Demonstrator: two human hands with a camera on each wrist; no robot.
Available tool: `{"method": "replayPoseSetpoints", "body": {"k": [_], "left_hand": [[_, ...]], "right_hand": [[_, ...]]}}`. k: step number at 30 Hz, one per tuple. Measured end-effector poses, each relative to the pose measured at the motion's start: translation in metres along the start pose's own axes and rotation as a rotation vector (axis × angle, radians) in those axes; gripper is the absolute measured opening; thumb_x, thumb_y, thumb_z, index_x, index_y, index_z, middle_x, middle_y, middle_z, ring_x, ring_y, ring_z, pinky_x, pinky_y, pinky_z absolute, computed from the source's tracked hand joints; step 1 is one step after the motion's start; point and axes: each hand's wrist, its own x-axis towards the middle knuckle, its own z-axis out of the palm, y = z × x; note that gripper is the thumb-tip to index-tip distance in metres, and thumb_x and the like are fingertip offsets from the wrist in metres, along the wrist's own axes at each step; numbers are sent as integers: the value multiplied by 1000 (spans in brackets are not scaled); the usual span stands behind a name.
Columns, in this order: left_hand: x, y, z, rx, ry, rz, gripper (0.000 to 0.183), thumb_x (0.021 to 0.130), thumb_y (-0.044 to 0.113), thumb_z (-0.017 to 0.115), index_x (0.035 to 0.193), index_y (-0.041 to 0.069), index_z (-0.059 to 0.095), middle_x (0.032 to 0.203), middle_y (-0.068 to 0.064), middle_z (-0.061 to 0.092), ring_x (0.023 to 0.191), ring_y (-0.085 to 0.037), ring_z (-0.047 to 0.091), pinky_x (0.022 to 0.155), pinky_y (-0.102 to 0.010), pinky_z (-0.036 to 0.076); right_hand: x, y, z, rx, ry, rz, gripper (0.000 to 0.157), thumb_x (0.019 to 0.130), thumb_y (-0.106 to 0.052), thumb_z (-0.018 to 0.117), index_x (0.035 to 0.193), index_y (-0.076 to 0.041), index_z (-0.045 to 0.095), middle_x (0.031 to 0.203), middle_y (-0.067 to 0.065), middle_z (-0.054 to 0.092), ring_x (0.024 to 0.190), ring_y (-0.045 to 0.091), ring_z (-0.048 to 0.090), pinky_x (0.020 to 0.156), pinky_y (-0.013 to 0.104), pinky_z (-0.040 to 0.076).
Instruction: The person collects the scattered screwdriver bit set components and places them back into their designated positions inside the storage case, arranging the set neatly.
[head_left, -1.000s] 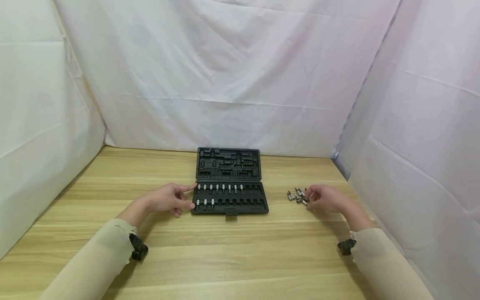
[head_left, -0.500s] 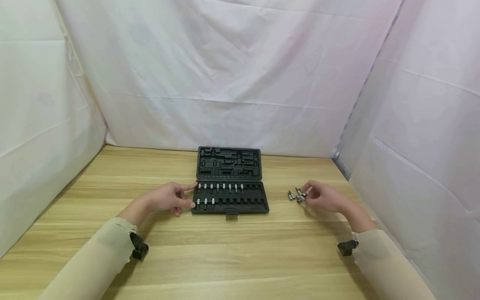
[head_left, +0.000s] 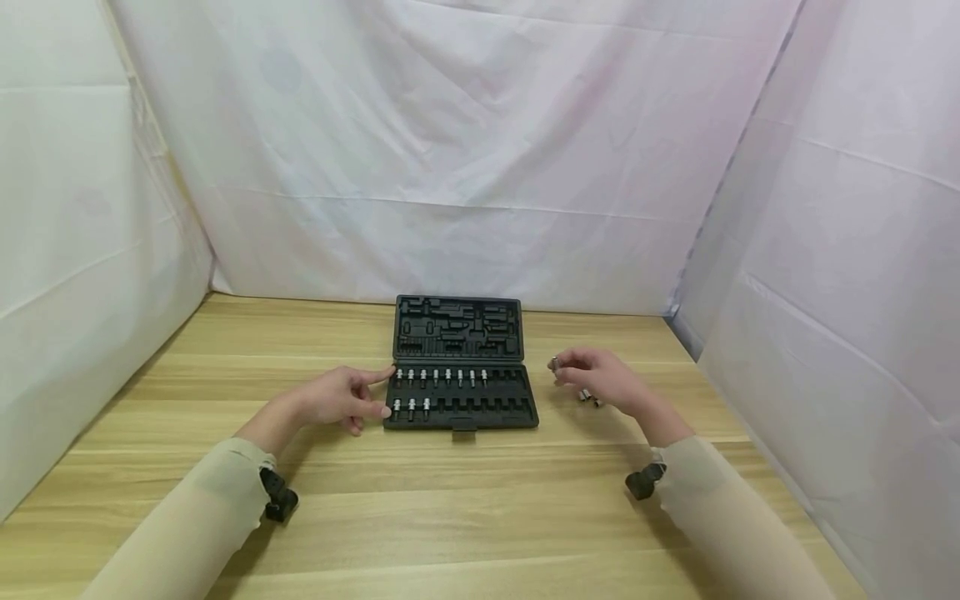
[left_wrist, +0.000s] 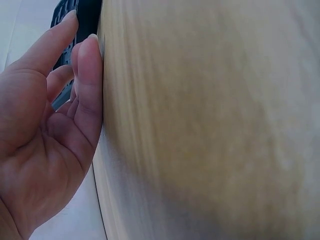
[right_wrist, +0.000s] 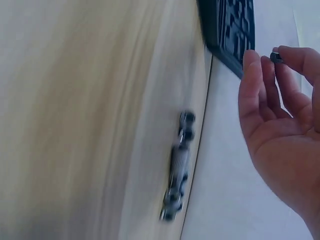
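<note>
A black plastic case (head_left: 480, 422) lies open on the table in the head view. Silver bit sockets fill much of its upper row (head_left: 447, 377), and several dark slots at that row's right end are bare. In the lower row three bit sockets (head_left: 412, 407) stand at the left. My left hand (head_left: 347, 398) touches the case's left edge with extended index finger and thumb. To the right of the case, above the table, my right hand (head_left: 600, 379) pinches a bit socket (right_wrist: 275, 57) between thumb and fingertips. Loose bit sockets (right_wrist: 179, 165) lie beneath that hand.
The wooden table (head_left: 465, 517) reaches back to a white cloth (head_left: 457, 167) hung behind it. White cloth (head_left: 840, 250) also closes off the right side, and more hangs at the left. The case's moulded lid (head_left: 457, 327) is raised at the back.
My right hand has picked a bit socket out of the loose pile and carried it left toward the case. The left hand has stayed at the case's edge.
</note>
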Motion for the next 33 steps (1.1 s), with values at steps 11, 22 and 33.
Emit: {"method": "replayPoseSetpoints", "body": {"k": [11, 22, 33], "left_hand": [[0, 0, 0, -15, -4, 3, 91, 101, 26, 83, 174, 19, 30, 96, -11, 58, 74, -21, 66, 73, -36, 69], [-1, -1, 1, -7, 0, 14, 92, 100, 27, 84, 174, 19, 30, 96, -11, 58, 76, -22, 67, 73, -35, 69], [-2, 0, 0, -10, -1, 13, 92, 100, 27, 84, 174, 19, 31, 96, -11, 60, 75, -21, 68, 74, -36, 69]], "right_hand": [[23, -24, 29, 275, -22, -57, 45, 111, -10, 65, 154, -1, 55, 137, 29, 67, 117, 33, 76, 110, 62, 60], [38, -30, 41, 386, -21, -34, 46, 112, -11, 64, 156, -2, 54, 144, 27, 66, 114, 21, 78, 109, 52, 64], [44, -34, 47, 390, -8, -41, 46, 110, -10, 68, 154, -1, 56, 138, 28, 65, 111, 21, 77, 103, 41, 67]]}}
